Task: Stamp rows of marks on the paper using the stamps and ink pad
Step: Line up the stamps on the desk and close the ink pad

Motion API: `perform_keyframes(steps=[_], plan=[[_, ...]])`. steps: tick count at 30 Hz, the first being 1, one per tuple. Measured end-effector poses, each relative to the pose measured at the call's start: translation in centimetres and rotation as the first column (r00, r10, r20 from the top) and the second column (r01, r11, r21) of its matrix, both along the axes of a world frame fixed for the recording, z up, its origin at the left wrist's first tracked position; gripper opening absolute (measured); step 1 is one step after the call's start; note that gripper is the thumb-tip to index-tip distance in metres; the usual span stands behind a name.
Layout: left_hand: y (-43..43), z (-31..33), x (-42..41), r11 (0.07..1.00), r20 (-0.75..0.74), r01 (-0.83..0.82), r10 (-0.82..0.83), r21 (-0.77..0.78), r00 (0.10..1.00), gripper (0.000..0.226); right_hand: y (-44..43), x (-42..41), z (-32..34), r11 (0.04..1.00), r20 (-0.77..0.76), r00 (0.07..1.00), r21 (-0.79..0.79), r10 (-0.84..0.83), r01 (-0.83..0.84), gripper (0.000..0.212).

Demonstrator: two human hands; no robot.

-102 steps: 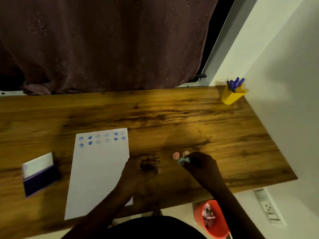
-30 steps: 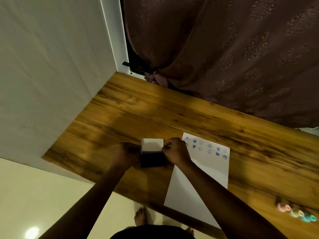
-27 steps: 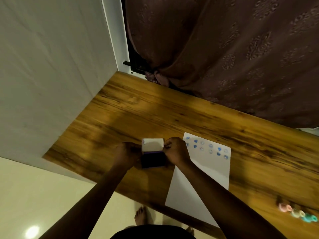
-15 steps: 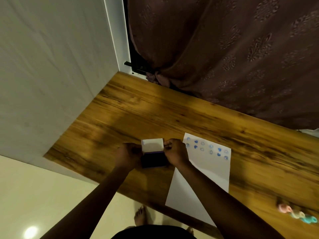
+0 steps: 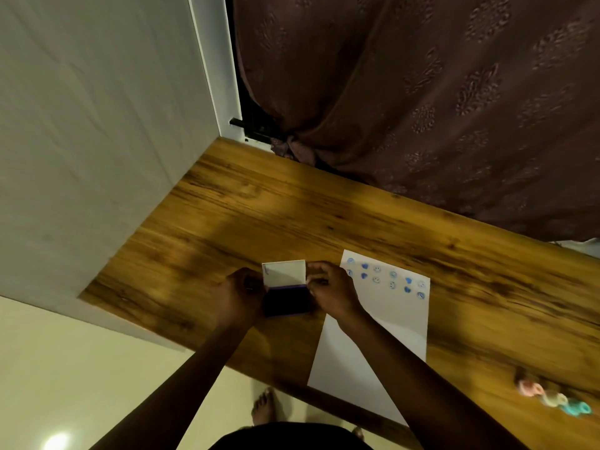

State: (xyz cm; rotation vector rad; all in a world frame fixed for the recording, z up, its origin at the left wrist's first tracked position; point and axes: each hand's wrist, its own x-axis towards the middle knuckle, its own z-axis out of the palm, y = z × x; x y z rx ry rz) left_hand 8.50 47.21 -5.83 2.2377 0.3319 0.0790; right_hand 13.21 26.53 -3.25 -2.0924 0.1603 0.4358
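Note:
The open ink pad (image 5: pixel 285 300) lies on the wooden table, its dark purple pad towards me and its white lid (image 5: pixel 284 273) standing up behind it. My left hand (image 5: pixel 242 295) grips the pad's left side. My right hand (image 5: pixel 329 291) grips its right side, fingers at the lid's hinge edge. Right of the pad lies the white paper (image 5: pixel 373 345), with two rows of blue marks near its far edge. Three small stamps (image 5: pixel 552 397), pink, cream and teal, sit in a line at the right, away from both hands.
A white wall (image 5: pixel 91 141) borders the table (image 5: pixel 292 216) on the left. A brown curtain (image 5: pixel 422 92) hangs behind the far edge. The near table edge runs diagonally below my arms, with the floor and my bare feet (image 5: pixel 264 405) beneath.
Since 3.4 s ago my hands left the stamps and took hold of the ink pad, and my view swung left. Over the last second the hands and pad have barely moved.

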Motion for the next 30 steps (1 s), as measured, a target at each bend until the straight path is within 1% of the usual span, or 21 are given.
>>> perform_keyframes(steps=[1, 3, 6, 8, 11, 13, 14, 15, 18, 20, 23, 25, 28, 30], plan=[[-0.1, 0.1, -0.2, 0.999, 0.004, -0.007, 0.007, -0.036, 1.000, 0.018, -0.1, -0.2, -0.2, 0.999, 0.006, 1.000, 0.036, -0.007, 0.007, 0.030], [-0.2, 0.1, -0.5, 0.995, 0.018, 0.020, -0.018, -0.095, 1.000, 0.025, -0.2, -0.6, -0.2, 0.993, 0.010, 0.999, 0.115, -0.036, 0.035, 0.026], [0.0, -0.1, -1.1, 0.991, 0.084, 0.084, -0.076, -0.100, 0.994, 0.028, -0.2, -0.8, -0.3, 0.970, -0.047, 0.995, 0.221, -0.091, 0.099, 0.016], [0.2, -0.2, -1.6, 0.991, 0.129, 0.087, -0.074, -0.104, 0.989, 0.026, -0.2, -0.8, 0.1, 0.955, -0.097, 0.988, 0.258, -0.124, 0.145, 0.018], [0.1, 0.1, -2.2, 0.993, 0.099, 0.045, -0.034, -0.110, 0.994, 0.023, -0.2, -1.0, 0.2, 0.943, -0.138, 0.976, 0.266, -0.171, 0.203, 0.021], [-0.3, 0.6, -2.5, 0.996, 0.083, 0.010, -0.003, -0.085, 0.997, 0.025, -0.3, -1.4, 0.1, 0.955, -0.114, 0.978, 0.222, -0.172, 0.194, 0.026], [-0.5, 0.7, -2.7, 0.995, 0.077, -0.009, 0.016, -0.097, 0.997, 0.029, -0.3, -1.7, 0.0, 0.969, -0.083, 0.985, 0.185, -0.153, 0.166, 0.025], [-0.6, 0.8, -2.8, 0.992, 0.057, -0.034, 0.041, -0.123, 0.998, 0.031, -0.4, -1.9, -0.1, 0.980, -0.054, 0.991, 0.151, -0.122, 0.129, 0.022], [-0.9, 1.1, -3.0, 0.975, 0.012, -0.101, 0.105, -0.196, 0.994, 0.026, -0.6, -2.3, 0.1, 0.997, -0.003, 0.998, 0.056, -0.057, 0.057, 0.016], [-1.0, 1.1, -2.9, 0.983, 0.006, -0.084, 0.086, -0.166, 0.996, 0.023, -0.6, -2.5, 0.4, 0.999, 0.010, 0.999, 0.014, -0.045, 0.045, 0.015], [-1.1, 1.1, -2.6, 0.992, -0.034, -0.062, 0.058, -0.113, 0.998, 0.014, -0.3, -2.7, 0.6, 0.999, 0.007, 1.000, -0.036, -0.025, 0.026, 0.021], [-1.0, 0.6, -2.6, 0.996, -0.077, -0.034, 0.028, -0.087, 0.997, 0.012, -0.3, -2.7, 0.3, 0.998, 0.015, 1.000, -0.059, -0.020, 0.021, 0.023], [-0.8, 0.2, -2.9, 0.992, -0.152, -0.044, 0.026, -0.118, 0.988, 0.009, -0.1, -2.9, -0.1, 0.993, 0.063, 0.998, -0.117, 0.006, 0.002, 0.025], [-0.7, -0.2, -2.9, 0.996, -0.147, -0.025, 0.013, -0.082, 0.989, 0.010, 0.1, -3.0, -0.4, 0.988, 0.091, 0.996, -0.156, 0.024, -0.009, 0.025]])
